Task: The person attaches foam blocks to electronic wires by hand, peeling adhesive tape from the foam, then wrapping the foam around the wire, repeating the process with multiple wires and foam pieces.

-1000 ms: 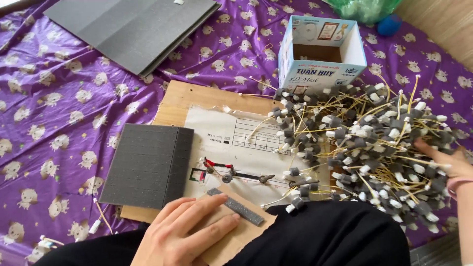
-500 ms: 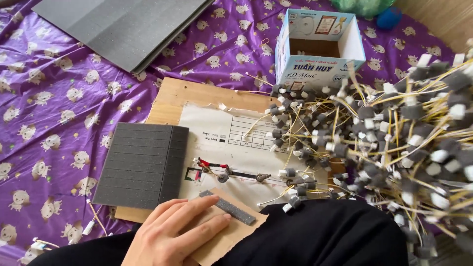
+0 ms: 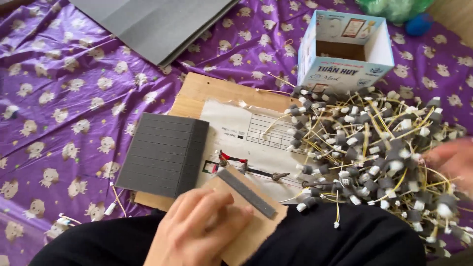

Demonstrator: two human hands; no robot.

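Note:
My left hand is at the bottom centre, over my lap, with its fingers closed over a small brown cardboard piece. A narrow grey foam strip lies on that piece. At the right edge my right hand is blurred and touches a big pile of small grey-and-white parts with yellow wires. I cannot make out its fingers. A small tool with red and black wires lies on a printed paper sheet just beyond the cardboard.
A stack of dark grey foam strips sits on the left of a wooden board. An open white-and-blue box stands behind the pile. Large grey foam sheets lie at the top, on a purple patterned cloth.
The pile of wired parts, lifted close to the camera half a second ago, is back down on the right. The cardboard piece with the strip now sits raised under my left hand.

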